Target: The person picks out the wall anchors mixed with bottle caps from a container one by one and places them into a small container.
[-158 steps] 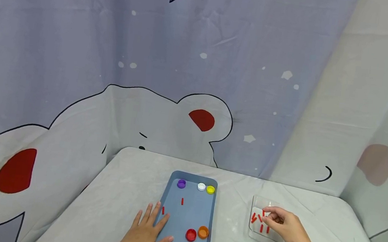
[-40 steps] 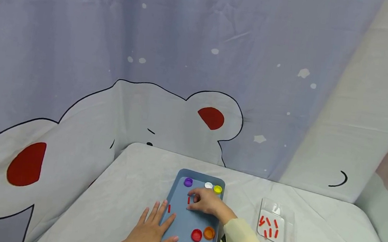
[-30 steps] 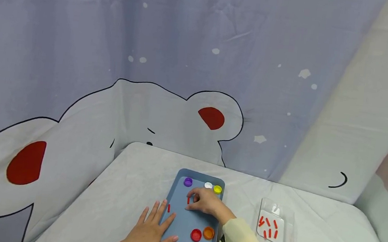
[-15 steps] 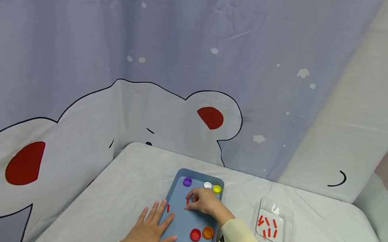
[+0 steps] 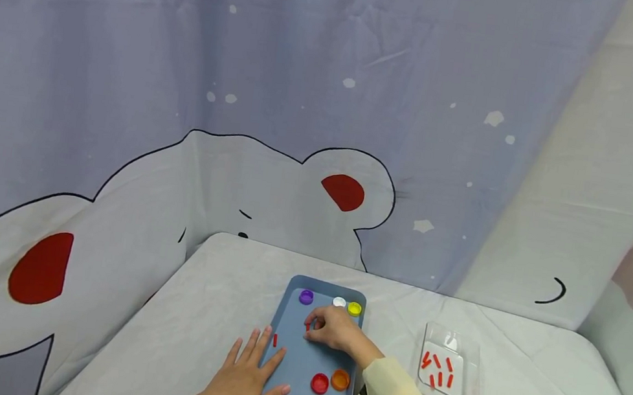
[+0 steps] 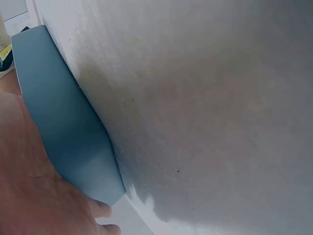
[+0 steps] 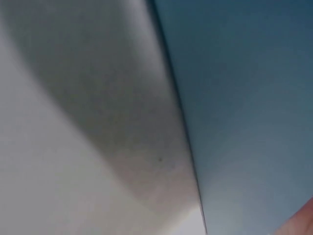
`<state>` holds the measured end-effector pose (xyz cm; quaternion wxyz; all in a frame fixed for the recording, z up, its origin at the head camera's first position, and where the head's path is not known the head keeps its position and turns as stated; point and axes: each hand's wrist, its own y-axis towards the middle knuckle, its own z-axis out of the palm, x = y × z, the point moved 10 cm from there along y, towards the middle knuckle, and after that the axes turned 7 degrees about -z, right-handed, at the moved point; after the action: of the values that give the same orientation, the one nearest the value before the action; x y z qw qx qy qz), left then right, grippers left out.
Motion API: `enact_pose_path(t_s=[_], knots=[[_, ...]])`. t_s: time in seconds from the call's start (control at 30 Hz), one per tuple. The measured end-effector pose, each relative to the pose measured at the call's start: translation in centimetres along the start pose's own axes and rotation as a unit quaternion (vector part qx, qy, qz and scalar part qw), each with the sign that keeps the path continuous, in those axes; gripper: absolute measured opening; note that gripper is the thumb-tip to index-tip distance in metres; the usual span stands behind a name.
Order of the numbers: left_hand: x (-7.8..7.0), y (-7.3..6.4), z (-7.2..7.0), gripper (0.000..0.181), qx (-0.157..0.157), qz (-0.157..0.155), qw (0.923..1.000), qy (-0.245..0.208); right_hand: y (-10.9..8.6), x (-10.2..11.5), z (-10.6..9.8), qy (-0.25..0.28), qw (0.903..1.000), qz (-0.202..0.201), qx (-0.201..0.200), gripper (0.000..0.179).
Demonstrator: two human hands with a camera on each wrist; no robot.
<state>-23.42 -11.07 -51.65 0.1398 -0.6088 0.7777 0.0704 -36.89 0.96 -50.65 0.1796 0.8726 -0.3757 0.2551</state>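
In the head view, a blue-grey tray (image 5: 310, 360) lies on the white-covered table. My left hand (image 5: 236, 384) rests over its left edge, fingers spread; in the left wrist view that hand (image 6: 39, 181) lies along the tray's outer wall (image 6: 68, 112). My right hand (image 5: 333, 330) reaches into the tray and pinches a small red stick (image 5: 307, 327) lengthwise between thumb and finger. Another red stick (image 5: 275, 340) lies beside the left fingertips. In the right wrist view the tray wall (image 7: 244, 117) fills the right side, and only a bit of skin shows in the corner.
Purple (image 5: 306, 297), white (image 5: 339, 302) and yellow caps (image 5: 354, 309) sit at the tray's far end; red (image 5: 320, 384) and orange caps (image 5: 340, 380) at its near end. A clear box (image 5: 472, 378) with several red sticks stands to the right.
My right hand has moved from the clear box into the tray, onto the red stick there. Just now its thumb has drawn slightly nearer the finger. My left hand stays on the tray.
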Motion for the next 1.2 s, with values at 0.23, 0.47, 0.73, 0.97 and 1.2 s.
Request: enact_pose_path(t_s=[0.23, 0.47, 0.73, 0.97, 1.2], knots=[[-0.2, 0.0, 0.1, 0.076, 0.007, 0.001, 1.0, -0.006, -0.3, 0.2, -0.7, 0.016, 0.9996, -0.01, -0.019, 0.014], [-0.1, 0.2, 0.3, 0.077, 0.008, -0.007, 0.9999, 0.001, -0.8, 0.9, -1.6, 0.025, 0.999, -0.023, -0.029, 0.012], [-0.3, 0.3, 0.1, 0.077, 0.008, -0.01, 0.9999, 0.008, -2.0, 1.0, -2.8, 0.029, 0.9981, -0.026, -0.048, 0.016], [-0.6, 0.1, -0.3, 0.075, -0.003, -0.004, 0.9999, 0.009, -3.0, 0.7, -3.5, 0.038, 0.9977, -0.024, -0.051, 0.02], [-0.3, 0.2, 0.2, 0.077, 0.012, -0.013, 0.9998, 0.002, -4.2, 0.9, -4.3, 0.07, 0.9951, -0.037, -0.059, 0.022]])
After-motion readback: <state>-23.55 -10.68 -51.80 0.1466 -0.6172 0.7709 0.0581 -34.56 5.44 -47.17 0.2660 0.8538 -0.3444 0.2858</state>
